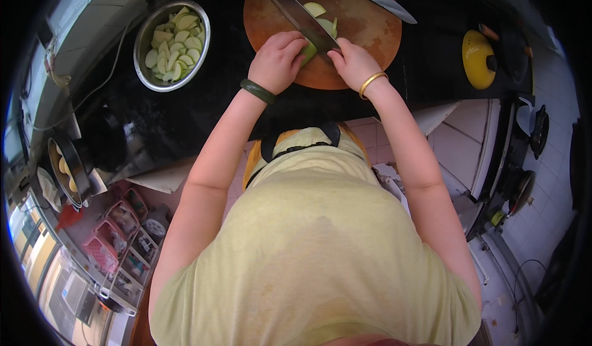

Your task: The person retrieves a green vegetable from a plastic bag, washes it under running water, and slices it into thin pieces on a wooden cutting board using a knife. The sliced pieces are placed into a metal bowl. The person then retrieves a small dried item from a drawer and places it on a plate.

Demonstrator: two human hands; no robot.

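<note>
My right hand [354, 64] grips a broad-bladed kitchen cleaver [303, 15], whose blade points up and to the left over a round wooden cutting board [370, 36]. Under the fingers of my left hand [277, 61] lies a piece of green-skinned vegetable [307, 53], held against the board close beside the blade. Pale green slices [315, 9] rest on the board past the blade. To the left stands a metal bowl [206, 45] with many cut slices [178, 45] in it. Fingertips of my left hand are partly hidden.
A second knife [384, 1] lies across the board's upper right edge, its tip over the black countertop [152, 124]. A yellow pot lid [476, 59] is at the right. A dark pan [69, 170] with round items sits far left, above pink baskets [101, 249] on a rack.
</note>
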